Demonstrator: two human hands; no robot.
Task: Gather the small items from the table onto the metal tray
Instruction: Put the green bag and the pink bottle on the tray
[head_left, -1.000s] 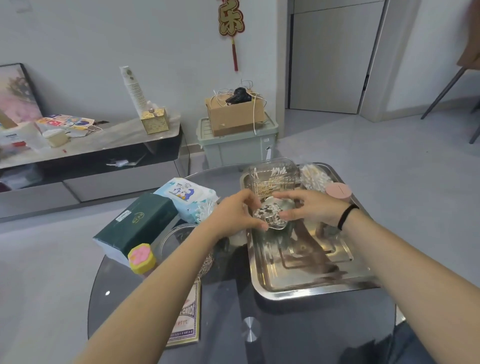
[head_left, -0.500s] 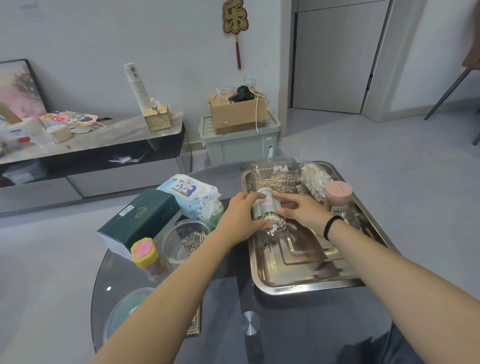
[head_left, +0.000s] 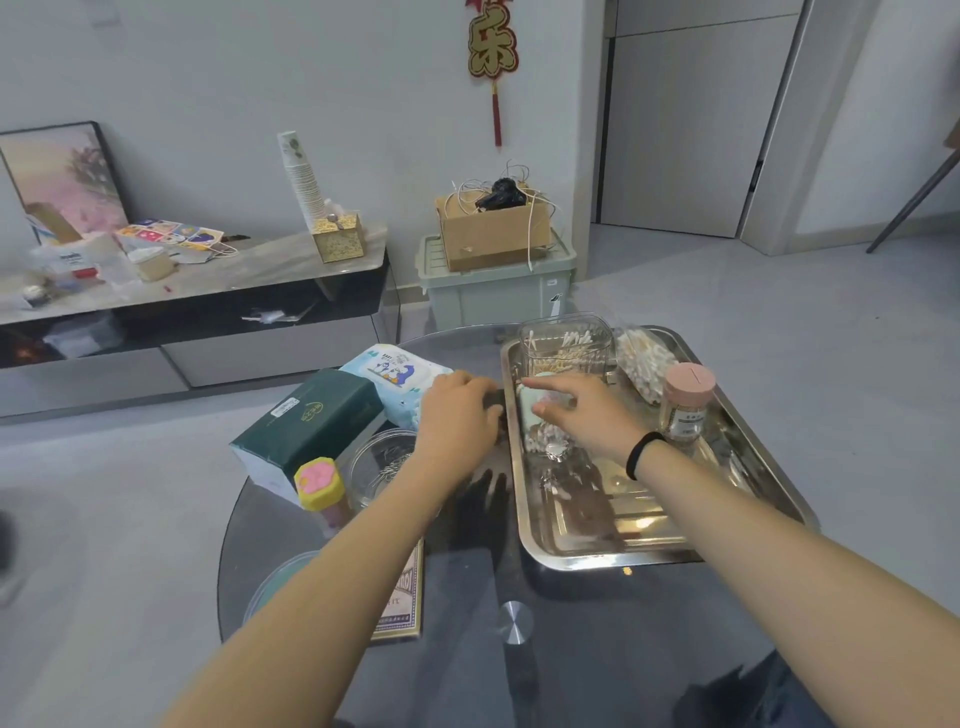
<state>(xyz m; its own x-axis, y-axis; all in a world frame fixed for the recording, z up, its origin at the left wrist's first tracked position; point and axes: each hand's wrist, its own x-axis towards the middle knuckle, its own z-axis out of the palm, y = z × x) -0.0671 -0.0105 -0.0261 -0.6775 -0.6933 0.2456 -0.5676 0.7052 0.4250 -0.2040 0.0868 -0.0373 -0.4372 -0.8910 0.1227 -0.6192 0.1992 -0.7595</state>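
Resting fingers-spread on a swab container just inside the tray edge, right hand; left hand loose, empty beside it.

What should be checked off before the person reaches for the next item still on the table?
1. Pale green swab container inside the metal tray: ok.
2. Right hand released from it: not ok, fingers rest on it.
3. Left hand free: cannot tell, its fingers are hidden.
4. Bare tray floor left near the front: ok.
5. Items still on the table: not ok, yellow-lidded jar and clear paperclip container remain.
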